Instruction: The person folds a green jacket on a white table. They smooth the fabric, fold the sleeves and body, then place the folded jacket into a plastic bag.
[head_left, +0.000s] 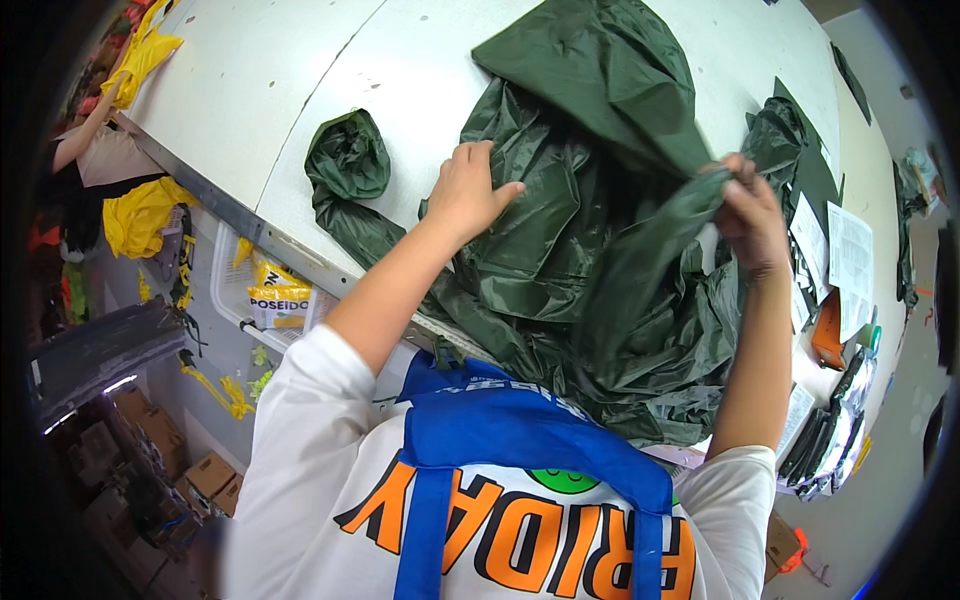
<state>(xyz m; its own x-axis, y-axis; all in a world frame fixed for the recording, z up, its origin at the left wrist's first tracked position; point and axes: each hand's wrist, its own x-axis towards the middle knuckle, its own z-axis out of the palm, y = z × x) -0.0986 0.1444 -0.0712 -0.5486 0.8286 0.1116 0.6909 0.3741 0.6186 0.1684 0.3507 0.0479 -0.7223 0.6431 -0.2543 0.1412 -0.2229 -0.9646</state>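
Note:
A large, crumpled dark green rain garment (540, 220) of thin, shiny fabric spreads over the white table and hangs towards my apron. A tube-like part of it, perhaps a sleeve, stretches out to the left and ends in a bunched opening (347, 160). My left hand (472, 190) rests on the garment's upper left part, thumb held apart from the fingers. On the right, my right hand (750, 205) pinches a lifted edge of the fabric, which is smeared by motion. Folds hide the garment's full shape.
The white table (250, 90) has a metal edge on the left. Papers (848, 255), an orange-brown object (828, 330) and dark packed bundles (825, 430) lie at right. A plastic crate (232, 275) holds yellow packages. At far left, another person handles yellow fabric (145, 55).

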